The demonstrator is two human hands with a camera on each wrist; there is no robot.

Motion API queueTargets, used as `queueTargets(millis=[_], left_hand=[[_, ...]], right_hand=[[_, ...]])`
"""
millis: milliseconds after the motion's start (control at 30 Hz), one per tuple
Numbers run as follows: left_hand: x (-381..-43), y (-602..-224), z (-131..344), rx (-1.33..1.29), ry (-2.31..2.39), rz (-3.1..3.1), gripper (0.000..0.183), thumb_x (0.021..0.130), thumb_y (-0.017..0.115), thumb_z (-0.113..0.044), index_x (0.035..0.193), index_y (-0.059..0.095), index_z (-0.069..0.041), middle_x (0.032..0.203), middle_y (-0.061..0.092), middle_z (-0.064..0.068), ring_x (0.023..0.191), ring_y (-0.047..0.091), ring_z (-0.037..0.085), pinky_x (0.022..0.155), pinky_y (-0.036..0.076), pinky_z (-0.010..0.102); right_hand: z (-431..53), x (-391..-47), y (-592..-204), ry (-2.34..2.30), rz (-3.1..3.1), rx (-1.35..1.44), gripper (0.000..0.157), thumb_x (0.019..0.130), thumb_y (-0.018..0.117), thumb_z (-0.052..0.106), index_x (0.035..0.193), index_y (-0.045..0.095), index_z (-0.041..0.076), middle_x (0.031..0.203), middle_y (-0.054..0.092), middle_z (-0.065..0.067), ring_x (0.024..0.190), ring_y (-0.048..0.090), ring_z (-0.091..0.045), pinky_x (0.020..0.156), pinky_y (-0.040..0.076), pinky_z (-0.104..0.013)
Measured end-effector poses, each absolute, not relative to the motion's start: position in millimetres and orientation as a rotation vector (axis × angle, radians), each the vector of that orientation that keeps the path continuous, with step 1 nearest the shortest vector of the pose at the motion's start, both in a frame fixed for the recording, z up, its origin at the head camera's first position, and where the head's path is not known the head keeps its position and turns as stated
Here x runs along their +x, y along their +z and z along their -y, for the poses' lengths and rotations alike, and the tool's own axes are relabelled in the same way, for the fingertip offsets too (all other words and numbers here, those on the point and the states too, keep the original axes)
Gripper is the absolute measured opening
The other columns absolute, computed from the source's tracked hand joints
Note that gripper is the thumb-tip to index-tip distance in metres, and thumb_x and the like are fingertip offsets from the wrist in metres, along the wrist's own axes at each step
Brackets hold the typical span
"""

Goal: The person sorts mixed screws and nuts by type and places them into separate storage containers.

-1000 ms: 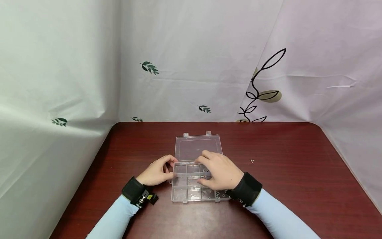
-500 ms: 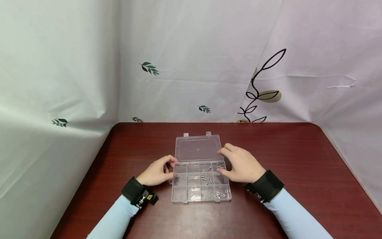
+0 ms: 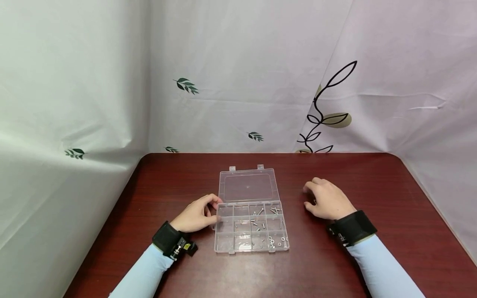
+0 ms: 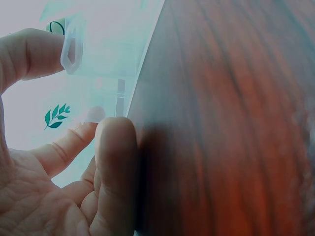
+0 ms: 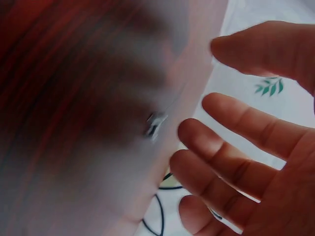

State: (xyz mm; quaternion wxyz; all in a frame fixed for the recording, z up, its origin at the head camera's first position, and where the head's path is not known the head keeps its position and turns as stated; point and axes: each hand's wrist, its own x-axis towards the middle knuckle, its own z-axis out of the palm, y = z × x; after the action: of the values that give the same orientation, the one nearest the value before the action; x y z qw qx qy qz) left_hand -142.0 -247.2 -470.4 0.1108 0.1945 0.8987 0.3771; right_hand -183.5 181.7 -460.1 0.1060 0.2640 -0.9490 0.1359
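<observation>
A clear plastic compartment box (image 3: 241, 239) lies on the table with its lid (image 3: 246, 186) folded back. Screws (image 3: 260, 211) and washers (image 3: 271, 241) lie in several of its compartments. My left hand (image 3: 195, 213) grips the box's left side, thumb at the near part and fingers near the hinge corner; the left wrist view shows the clear wall (image 4: 106, 73) between them. Right of the box, my right hand (image 3: 329, 200) hovers over the table, thumb and fingers apart and holding nothing. Below it in the right wrist view lies a small, blurred silver metal piece (image 5: 155, 125).
The dark red wooden table (image 3: 179, 174) has rounded far corners. Pale cloth (image 3: 238, 82) with leaf prints hangs behind it and along both sides. Each wrist wears a black band, such as the right band (image 3: 353, 227).
My right hand has moved right, from above the box to over the small metal piece on the table, uncovering the right-hand compartments. My left hand and the box stay in place.
</observation>
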Motion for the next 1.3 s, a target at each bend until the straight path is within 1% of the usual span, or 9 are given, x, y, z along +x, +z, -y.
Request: queueTargets(millis=[233, 467, 667, 767, 933, 1133, 1300], left_hand=[[-141, -469, 247, 0.608, 1.124, -2.646, 0.040, 0.083, 0.073, -0.024, 0.120, 0.060, -0.015, 0.101, 0.057, 0.002, 0.068, 0.055, 0.010, 0.065, 0.049, 0.028], [-141, -470, 248, 0.609, 1.128, -2.641, 0.040, 0.084, 0.073, -0.026, 0.120, 0.060, -0.014, 0.101, 0.057, 0.003, 0.068, 0.055, 0.011, 0.065, 0.048, 0.028], [-142, -470, 247, 0.599, 1.116, -2.654, 0.040, 0.083, 0.074, -0.026, 0.119, 0.060, -0.015, 0.101, 0.056, 0.001, 0.068, 0.055, 0.010, 0.066, 0.049, 0.028], [-142, -471, 247, 0.591, 1.106, -2.663, 0.040, 0.083, 0.074, -0.027, 0.119, 0.060, -0.017, 0.101, 0.056, 0.000, 0.067, 0.056, 0.009, 0.066, 0.049, 0.028], [-142, -471, 247, 0.580, 1.112, -2.656, 0.039, 0.083, 0.073, -0.026, 0.119, 0.060, -0.018, 0.101, 0.056, -0.002, 0.068, 0.056, 0.010, 0.067, 0.049, 0.029], [-142, -472, 247, 0.571, 1.111, -2.655, 0.039, 0.083, 0.073, -0.025, 0.119, 0.060, -0.019, 0.101, 0.056, -0.002, 0.068, 0.056, 0.010, 0.067, 0.049, 0.029], [-142, -471, 247, 0.571, 1.113, -2.650, 0.039, 0.083, 0.073, -0.026, 0.119, 0.059, -0.019, 0.101, 0.056, -0.002, 0.068, 0.056, 0.010, 0.067, 0.049, 0.029]], right_hand=[[-196, -184, -461, 0.425, 2.903, 0.712, 0.020, 0.069, 0.072, 0.015, 0.087, 0.065, 0.013, 0.079, 0.050, 0.003, 0.068, 0.048, -0.013, 0.067, 0.045, -0.036], [-196, -187, -462, 0.458, 2.922, 0.675, 0.015, 0.067, 0.066, 0.008, 0.077, 0.060, 0.017, 0.071, 0.050, 0.005, 0.065, 0.047, -0.013, 0.061, 0.043, -0.036], [-194, -188, -462, 0.486, 2.947, 0.608, 0.014, 0.066, 0.066, 0.007, 0.071, 0.059, 0.018, 0.066, 0.051, 0.006, 0.061, 0.047, -0.015, 0.057, 0.042, -0.035], [-193, -188, -463, 0.510, 2.961, 0.587, 0.014, 0.064, 0.066, 0.008, 0.071, 0.059, 0.018, 0.063, 0.050, 0.006, 0.060, 0.047, -0.015, 0.056, 0.042, -0.035], [-193, -187, -463, 0.550, 3.005, 0.542, 0.014, 0.065, 0.065, 0.010, 0.072, 0.057, 0.019, 0.060, 0.048, 0.007, 0.060, 0.046, -0.015, 0.056, 0.041, -0.034], [-192, -187, -464, 0.549, 2.982, 0.561, 0.015, 0.064, 0.064, 0.010, 0.069, 0.055, 0.021, 0.062, 0.049, 0.007, 0.059, 0.045, -0.015, 0.056, 0.041, -0.033], [-185, -186, -464, 0.542, 2.931, 0.596, 0.017, 0.063, 0.063, 0.010, 0.067, 0.052, 0.022, 0.061, 0.046, 0.008, 0.058, 0.044, -0.013, 0.055, 0.039, -0.033]])
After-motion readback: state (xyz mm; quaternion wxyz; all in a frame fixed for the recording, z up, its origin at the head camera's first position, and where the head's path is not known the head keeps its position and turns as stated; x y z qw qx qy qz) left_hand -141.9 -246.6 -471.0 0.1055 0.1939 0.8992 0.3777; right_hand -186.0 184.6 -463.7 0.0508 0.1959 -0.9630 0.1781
